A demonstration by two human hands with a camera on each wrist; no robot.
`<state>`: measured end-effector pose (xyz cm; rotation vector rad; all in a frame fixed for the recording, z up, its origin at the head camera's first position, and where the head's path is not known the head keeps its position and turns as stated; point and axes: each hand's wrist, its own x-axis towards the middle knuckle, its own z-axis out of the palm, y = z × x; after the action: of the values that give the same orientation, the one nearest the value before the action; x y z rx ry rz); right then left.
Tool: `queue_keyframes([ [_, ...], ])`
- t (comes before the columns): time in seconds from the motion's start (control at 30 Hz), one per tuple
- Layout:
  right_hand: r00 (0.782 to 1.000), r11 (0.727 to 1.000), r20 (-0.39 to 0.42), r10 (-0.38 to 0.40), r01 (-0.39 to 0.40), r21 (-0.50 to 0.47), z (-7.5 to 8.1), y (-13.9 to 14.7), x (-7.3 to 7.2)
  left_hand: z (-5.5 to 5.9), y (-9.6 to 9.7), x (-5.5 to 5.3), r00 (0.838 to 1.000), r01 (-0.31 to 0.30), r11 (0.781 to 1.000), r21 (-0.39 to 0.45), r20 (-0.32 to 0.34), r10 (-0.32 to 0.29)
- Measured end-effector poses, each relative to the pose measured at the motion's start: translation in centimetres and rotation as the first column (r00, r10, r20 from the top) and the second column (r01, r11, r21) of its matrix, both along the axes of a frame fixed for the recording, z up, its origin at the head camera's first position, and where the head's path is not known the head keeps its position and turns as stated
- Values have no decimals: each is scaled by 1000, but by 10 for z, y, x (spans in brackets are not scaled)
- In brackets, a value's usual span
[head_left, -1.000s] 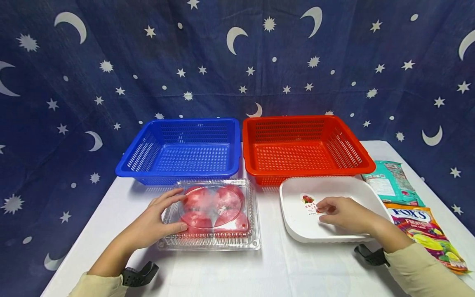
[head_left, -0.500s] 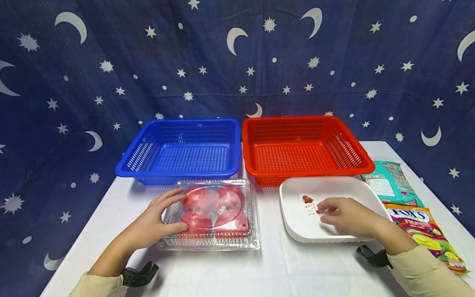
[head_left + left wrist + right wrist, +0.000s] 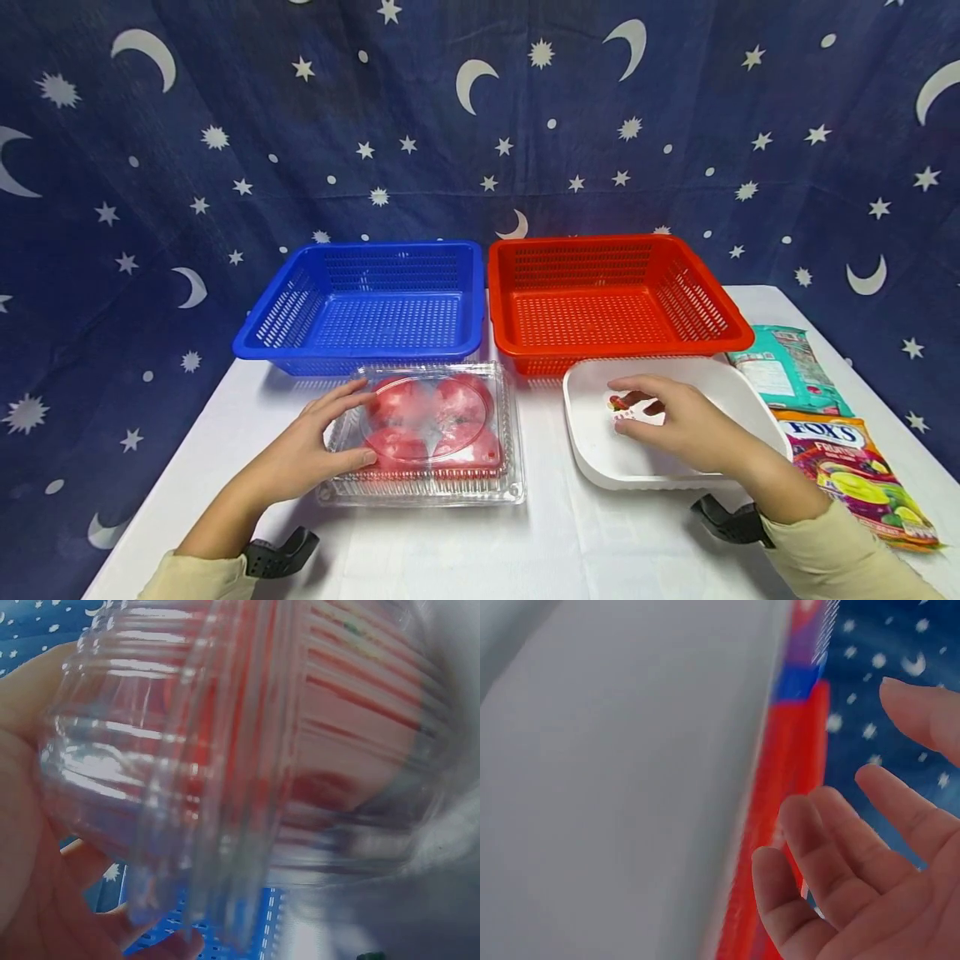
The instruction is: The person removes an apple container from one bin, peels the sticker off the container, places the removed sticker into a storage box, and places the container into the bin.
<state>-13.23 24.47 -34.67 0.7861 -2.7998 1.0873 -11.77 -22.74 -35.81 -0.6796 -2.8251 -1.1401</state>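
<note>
My left hand (image 3: 306, 450) rests at the left side of a clear plastic clamshell box (image 3: 517, 467), thumb and fingers spread over its lid. Inside sit several red round fruits (image 3: 461, 404), their kind blurred by the plastic. In the left wrist view the ridged box (image 3: 240, 750) fills most of the frame, with part of the hand (image 3: 45, 847) at its left. My right hand (image 3: 686, 429) hovers over a shallow white tray (image 3: 600, 471), fingers loosely bent and holding nothing. A printed strawberry-like label shows on the tray, partly hidden by the fingers. In the right wrist view the hand (image 3: 870, 877) has parted fingers.
Behind the box stands a blue perforated basket (image 3: 386, 321), and beside it a red one (image 3: 600, 321). At the right lie a teal packet (image 3: 787, 371) and a Fox's candy bag (image 3: 855, 475). A dark star-patterned cloth hangs behind the white table.
My right hand has lifted and shifted slightly left over the white tray, its thumb and fingers spreading apart. The left hand and the box stay in place.
</note>
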Motion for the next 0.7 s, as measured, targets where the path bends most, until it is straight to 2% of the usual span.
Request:
queue_keyframes([
  [0.17, 993, 991, -61, 98, -104, -87, 2, -27, 10, -1, -3, 0, 1000, -5, 1000, 8, 18, 5],
  [0.3, 988, 982, -45, 148, -152, -112, 2, -50, 11, -3, -8, 2, 999, -23, 999, 31, 44, 21],
  [0.5, 986, 980, 38, 162, -156, -119, 0, -77, 12, -6, -17, 6, 996, -25, 997, 68, 83, 19],
  [0.7, 983, 977, 93, 155, -139, -160, -5, -101, 13, -9, -24, 7, 995, 13, 995, 104, 98, -23],
])
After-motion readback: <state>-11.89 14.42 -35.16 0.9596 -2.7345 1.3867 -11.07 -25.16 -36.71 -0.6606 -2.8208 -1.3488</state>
